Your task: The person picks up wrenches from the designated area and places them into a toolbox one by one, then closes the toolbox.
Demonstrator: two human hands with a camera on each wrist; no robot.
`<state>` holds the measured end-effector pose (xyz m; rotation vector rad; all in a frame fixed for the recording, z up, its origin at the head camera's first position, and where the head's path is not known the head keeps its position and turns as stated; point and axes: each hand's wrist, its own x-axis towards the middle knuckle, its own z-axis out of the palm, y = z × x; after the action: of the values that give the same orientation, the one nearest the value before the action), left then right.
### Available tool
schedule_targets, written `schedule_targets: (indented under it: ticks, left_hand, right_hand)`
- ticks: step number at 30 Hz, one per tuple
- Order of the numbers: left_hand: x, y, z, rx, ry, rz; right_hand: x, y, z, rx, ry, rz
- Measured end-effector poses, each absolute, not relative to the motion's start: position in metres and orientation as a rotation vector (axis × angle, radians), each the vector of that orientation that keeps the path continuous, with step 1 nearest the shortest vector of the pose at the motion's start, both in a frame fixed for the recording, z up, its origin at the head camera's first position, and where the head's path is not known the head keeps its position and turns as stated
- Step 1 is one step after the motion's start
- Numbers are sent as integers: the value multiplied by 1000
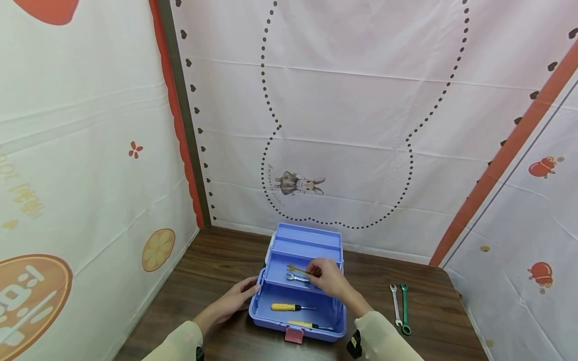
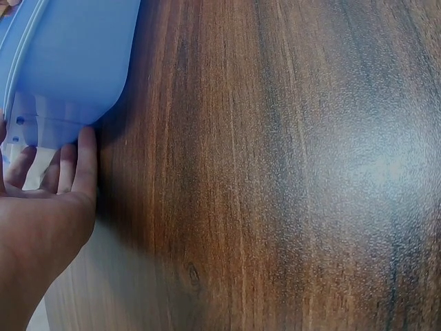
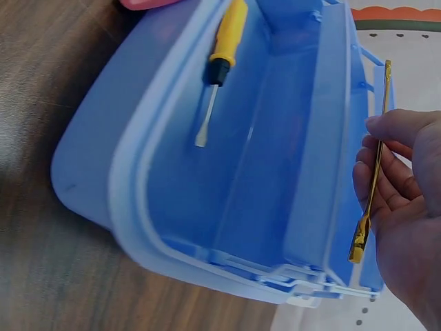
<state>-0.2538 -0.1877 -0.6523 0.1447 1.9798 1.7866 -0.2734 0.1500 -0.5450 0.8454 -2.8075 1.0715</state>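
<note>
A blue toolbox (image 1: pixel 271 323) stands with its lid raised and its tray lifted. Between thumb and fingers my right hand (image 1: pixel 328 277) pinches a gold wrench (image 1: pixel 295 269), held over the tray. In the right wrist view the gold wrench (image 3: pixel 375 183) runs across the fingers. Near it a silver wrench (image 1: pixel 293 277) lies in the tray, partly covered by the hand. My left hand (image 1: pixel 235 300) touches the box's left side, its fingers extended along the wall in the left wrist view. Two yellow-handled screwdrivers, one farther back (image 1: pixel 283 307) and one nearer the front (image 1: pixel 301 324), lie in the lower compartment.
To the right of the toolbox, a silver wrench (image 1: pixel 396 306) and a green wrench (image 1: pixel 405 311) lie side by side on the dark wooden table (image 1: pixel 370 281). A pink latch (image 1: pixel 294 335) hangs at the box's front. Printed cloth walls (image 1: pixel 343 190) enclose the table.
</note>
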Motion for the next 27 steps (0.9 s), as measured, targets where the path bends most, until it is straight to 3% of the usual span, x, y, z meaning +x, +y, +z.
schedule_targets:
  ticks: [27]
  left_hand:
    - [-254,-188,-652,149,1970,1787]
  right_hand:
    - [-267,148,-565,805,-2803,1098]
